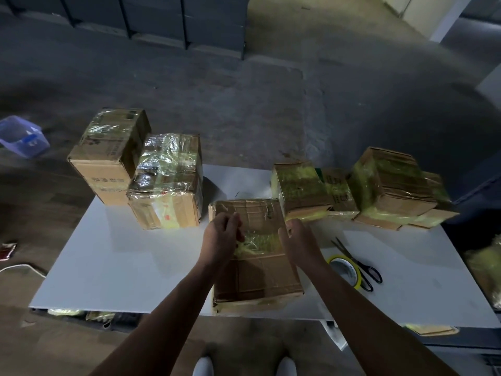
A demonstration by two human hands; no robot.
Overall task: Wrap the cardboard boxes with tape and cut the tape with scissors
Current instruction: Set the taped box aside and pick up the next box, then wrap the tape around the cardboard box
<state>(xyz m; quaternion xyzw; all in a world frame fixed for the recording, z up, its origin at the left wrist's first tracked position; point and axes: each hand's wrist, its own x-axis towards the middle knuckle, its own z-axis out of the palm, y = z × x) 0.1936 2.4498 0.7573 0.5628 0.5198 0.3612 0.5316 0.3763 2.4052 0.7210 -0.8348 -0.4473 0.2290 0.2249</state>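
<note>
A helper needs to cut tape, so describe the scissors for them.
On the white table, look right of the front middle box. The scissors lie against the yellow tape roll: the only dark, thin, loop-handled thing among cardboard.

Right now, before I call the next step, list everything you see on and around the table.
table: one, white, centre of view.
centre box: one, brown with crumpled yellow tape, near table edge.
left boxes: two, brown, clear-wrapped, table's far left.
right boxes: at least three, brown, yellow-taped, table's far right.
tape roll: one, yellow, right of centre box.
scissors: one, black, beside tape roll.
basket: one, blue, floor at left.
shoes: two, white, bottom edge.
left hand: one, over centre box, fingers curled at the tape.
right hand: one, over centre box's right edge, fingers curled.
</note>
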